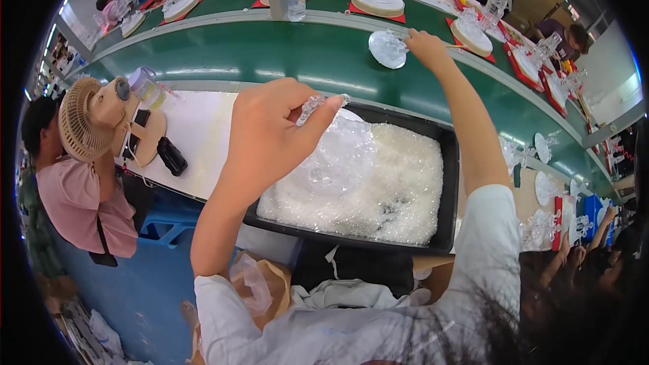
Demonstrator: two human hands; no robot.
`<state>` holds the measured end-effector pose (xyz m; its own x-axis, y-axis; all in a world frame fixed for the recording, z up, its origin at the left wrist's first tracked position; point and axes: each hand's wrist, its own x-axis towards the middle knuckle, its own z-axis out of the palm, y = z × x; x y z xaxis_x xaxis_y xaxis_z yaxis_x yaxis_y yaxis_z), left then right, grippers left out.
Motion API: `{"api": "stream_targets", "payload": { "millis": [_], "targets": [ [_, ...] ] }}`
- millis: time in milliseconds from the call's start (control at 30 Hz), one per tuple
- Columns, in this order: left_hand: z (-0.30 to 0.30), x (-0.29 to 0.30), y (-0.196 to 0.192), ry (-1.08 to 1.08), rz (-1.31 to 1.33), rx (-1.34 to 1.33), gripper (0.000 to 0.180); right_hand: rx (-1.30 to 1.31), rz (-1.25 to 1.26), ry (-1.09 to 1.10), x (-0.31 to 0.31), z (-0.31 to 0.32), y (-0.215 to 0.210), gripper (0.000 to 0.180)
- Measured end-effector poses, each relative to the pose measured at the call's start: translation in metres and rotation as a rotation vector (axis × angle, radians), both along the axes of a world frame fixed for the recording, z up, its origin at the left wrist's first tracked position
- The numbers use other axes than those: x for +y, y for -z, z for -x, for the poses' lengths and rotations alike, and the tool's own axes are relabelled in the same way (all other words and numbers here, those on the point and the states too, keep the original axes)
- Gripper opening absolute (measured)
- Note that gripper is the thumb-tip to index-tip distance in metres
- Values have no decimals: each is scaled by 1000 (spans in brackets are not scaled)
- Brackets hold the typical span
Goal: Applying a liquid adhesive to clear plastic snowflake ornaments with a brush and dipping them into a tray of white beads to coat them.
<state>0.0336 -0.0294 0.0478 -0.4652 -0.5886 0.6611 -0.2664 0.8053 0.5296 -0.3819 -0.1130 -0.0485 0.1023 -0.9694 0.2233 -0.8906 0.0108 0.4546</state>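
My left hand [270,132] is closed, pinching a clear, faceted plastic piece [314,108] between thumb and fingers above the black tray. Just below it, a clear round disc [341,155] lies over white beads; whether the two are joined I cannot tell. Stretched out across the green conveyor belt, my right hand [427,49] has its fingers curled at the edge of another shiny, clear round disc [388,50]. A thin yellow stick [457,46] shows beside the right wrist; my hand hides its other end.
The black tray [447,192] of glittering white beads [405,162] stands before me. On the left are a beige fan [88,118], a lidded jar [147,88] and a seated person in pink [84,196]. Beyond the belt [223,47], co-workers sit near clear ornaments on round bases [378,1].
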Motion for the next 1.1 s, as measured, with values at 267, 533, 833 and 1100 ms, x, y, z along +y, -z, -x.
{"api": "stream_targets", "payload": {
  "millis": [267,533,833,1100],
  "targets": [
    [6,-4,10,-3,22,96,23,-362,-65,-112,56,-23,-93,9],
    [11,-1,7,63,-52,-28,26,-522,-194,-1,202,-140,-132,8],
    [13,-2,23,90,-348,30,25,-678,-10,59,258,-190,-107,11],
    [12,0,37,238,-490,135,15,-684,1,164,272,-202,-72,20]
  ]
}}
